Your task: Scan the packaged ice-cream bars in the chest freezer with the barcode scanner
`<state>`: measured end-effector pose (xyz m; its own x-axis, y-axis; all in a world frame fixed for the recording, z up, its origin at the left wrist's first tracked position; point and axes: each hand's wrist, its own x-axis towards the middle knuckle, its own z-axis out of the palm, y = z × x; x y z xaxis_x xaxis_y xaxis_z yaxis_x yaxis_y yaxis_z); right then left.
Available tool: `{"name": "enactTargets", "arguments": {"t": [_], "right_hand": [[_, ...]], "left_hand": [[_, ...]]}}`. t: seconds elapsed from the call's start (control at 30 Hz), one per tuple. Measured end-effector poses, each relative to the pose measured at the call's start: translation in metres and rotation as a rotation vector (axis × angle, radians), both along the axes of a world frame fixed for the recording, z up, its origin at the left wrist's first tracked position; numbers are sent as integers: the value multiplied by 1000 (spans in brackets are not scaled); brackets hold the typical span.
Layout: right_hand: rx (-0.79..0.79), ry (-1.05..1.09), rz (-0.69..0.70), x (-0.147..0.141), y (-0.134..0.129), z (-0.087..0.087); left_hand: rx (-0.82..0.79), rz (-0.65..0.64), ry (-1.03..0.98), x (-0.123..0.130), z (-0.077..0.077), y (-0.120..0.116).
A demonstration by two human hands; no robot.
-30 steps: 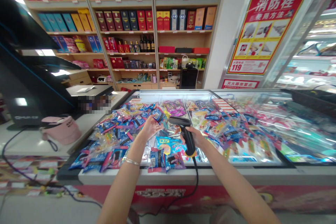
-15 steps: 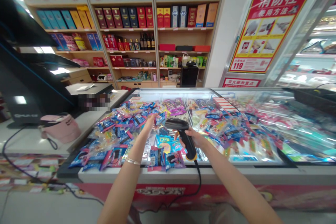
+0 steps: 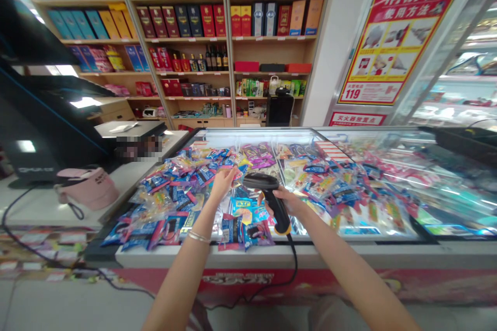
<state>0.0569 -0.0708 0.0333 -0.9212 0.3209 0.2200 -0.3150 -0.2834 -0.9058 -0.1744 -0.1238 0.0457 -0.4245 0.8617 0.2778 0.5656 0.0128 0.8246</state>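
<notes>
My right hand point(image 3: 289, 201) is wrapped round the grip of a black barcode scanner point(image 3: 261, 181) with yellow trim. A cable runs down from its handle. Left of the scanner head, my left hand point(image 3: 222, 182) is closed on the edge of a small snack packet point(image 3: 235, 171), mostly covered by the fingers. Blue and pink snack packets point(image 3: 155, 183) lie in a heap around that hand. Below the two hands rests a light-blue packet point(image 3: 244, 211) with a yellow print. Two more dark-blue and purple packets point(image 3: 258, 235) lie at the near edge.
The packets lie on a glass-topped chest freezer point(image 3: 349, 252). At left, a counter holds a dark checkout machine point(image 3: 50, 134) and a pink pouch point(image 3: 88, 187). A black tray point(image 3: 466, 147) sits at the far right. Shelves point(image 3: 190, 40) of boxed bottles stand behind.
My left hand has turned slightly and a pinkish packet edge now shows at its fingertips. The right hand and scanner have barely moved. The view has tilted a little.
</notes>
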Motion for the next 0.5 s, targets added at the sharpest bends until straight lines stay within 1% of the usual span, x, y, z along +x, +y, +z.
{"name": "enactTargets", "arguments": {"t": [0.17,0.5], "right_hand": [[-11,6,-2,-1,-1,0],[-8,-4,-1,-1,-1,2]], "left_hand": [[13,3,67,1,1,0],[31,11,119,3,6,-2]]}}
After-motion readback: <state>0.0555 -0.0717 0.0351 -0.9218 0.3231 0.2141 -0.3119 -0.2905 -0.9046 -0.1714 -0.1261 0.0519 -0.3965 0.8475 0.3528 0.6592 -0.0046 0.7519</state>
